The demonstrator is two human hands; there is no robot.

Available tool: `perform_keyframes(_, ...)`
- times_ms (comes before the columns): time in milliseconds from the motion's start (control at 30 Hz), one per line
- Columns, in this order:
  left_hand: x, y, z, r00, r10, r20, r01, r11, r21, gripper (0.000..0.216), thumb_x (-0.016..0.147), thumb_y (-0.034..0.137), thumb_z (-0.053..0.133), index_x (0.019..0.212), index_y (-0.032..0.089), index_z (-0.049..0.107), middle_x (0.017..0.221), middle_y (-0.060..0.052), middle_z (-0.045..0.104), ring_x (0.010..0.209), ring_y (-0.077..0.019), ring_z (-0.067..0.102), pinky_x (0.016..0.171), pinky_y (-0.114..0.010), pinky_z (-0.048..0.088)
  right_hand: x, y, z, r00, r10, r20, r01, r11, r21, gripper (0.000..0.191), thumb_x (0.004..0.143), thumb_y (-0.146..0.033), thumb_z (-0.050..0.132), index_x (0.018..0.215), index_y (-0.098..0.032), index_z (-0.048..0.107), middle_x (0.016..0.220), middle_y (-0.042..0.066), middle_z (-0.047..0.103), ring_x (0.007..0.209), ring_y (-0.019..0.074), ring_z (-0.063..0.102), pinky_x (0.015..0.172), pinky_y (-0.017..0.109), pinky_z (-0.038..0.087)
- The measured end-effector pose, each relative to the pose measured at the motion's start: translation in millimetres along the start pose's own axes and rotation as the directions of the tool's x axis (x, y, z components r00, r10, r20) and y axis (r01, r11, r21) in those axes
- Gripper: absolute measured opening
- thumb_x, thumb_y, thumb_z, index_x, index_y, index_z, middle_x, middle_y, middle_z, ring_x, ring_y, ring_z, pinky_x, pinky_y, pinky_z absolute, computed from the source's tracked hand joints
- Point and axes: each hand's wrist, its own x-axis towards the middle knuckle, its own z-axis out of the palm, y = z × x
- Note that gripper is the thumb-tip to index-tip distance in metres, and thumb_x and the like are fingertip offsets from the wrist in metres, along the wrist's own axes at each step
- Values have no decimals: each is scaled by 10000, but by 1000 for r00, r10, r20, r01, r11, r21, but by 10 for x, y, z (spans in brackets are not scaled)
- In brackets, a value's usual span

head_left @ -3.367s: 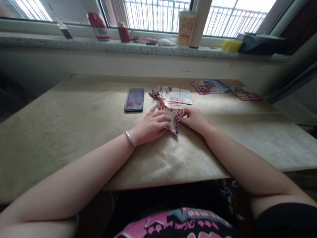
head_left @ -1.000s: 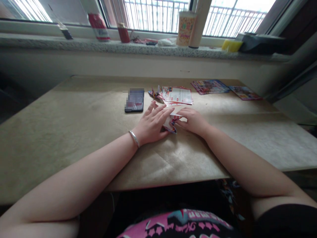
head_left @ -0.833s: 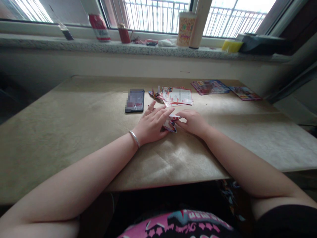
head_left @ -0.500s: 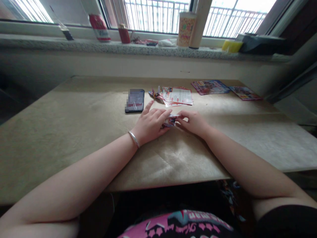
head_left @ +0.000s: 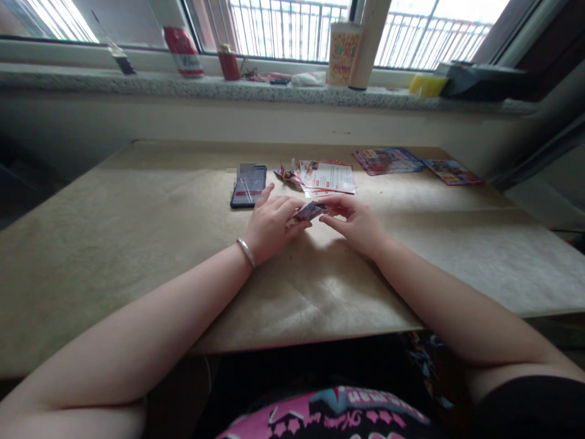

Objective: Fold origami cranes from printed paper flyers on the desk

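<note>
A small folded piece of colourful printed paper (head_left: 311, 211) is held between my two hands, just above the table. My left hand (head_left: 272, 227) pinches its left side, thumb below and index finger stretched out away from it. My right hand (head_left: 359, 224) has its fingers at the right end of the paper, curled, with the thumb in front. Just beyond the hands lie a pointed folded paper piece (head_left: 289, 175) and several loose printed sheets (head_left: 331, 177). A dark phone (head_left: 250, 188) lies beside my left fingertips.
Two stacks of printed sheets lie at the back right, a larger stack (head_left: 388, 161) and a smaller stack (head_left: 452, 172). On the windowsill (head_left: 274, 94) stand a red can (head_left: 183, 52), a red bottle (head_left: 228, 62), a patterned cup (head_left: 343, 55) and a yellow object (head_left: 428, 86).
The folded paper has been lifted and turned so its printed face shows more. My left hand shifted slightly left, and my right thumb moved out in front of the paper.
</note>
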Motion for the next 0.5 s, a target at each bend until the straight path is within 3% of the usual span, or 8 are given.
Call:
perform_keyframes(133,6,9,-5,1000,-8,-11,7,1000,-20,246,878,442,595,989,227,639,953,-10,709,941,-186,650,1182,-498,248,-10,-51,29,999,-43,-23,41,998,-53,233,807,-318,692,1016,-217,687,1014,57,717,941,182,671,855,345,562)
perform_keyframes(267,12,33,-27,999,-15,-42,13,998,-54,219,880,435,594,942,234,655,971,-6,718,956,-183,646,1184,-509,230,-18,-106,11,987,-163,-13,158,970,-184,135,848,-285,647,955,-242,718,960,36,721,908,168,657,808,326,558)
perform_keyframes(400,14,54,-46,998,-10,-60,5,996,-84,180,888,397,595,948,242,663,990,0,722,987,-179,643,1194,-524,188,-16,-135,-6,964,-267,-7,257,936,-242,120,861,-272,637,931,-249,732,925,36,721,864,158,646,759,310,551)
perform_keyframes(500,16,67,-50,998,-18,-53,13,995,-99,162,882,373,603,955,245,667,994,-1,726,986,-179,645,1190,-527,192,-18,-152,0,962,-274,-9,262,928,-264,121,865,-286,636,929,-251,733,907,36,718,825,154,641,749,316,549)
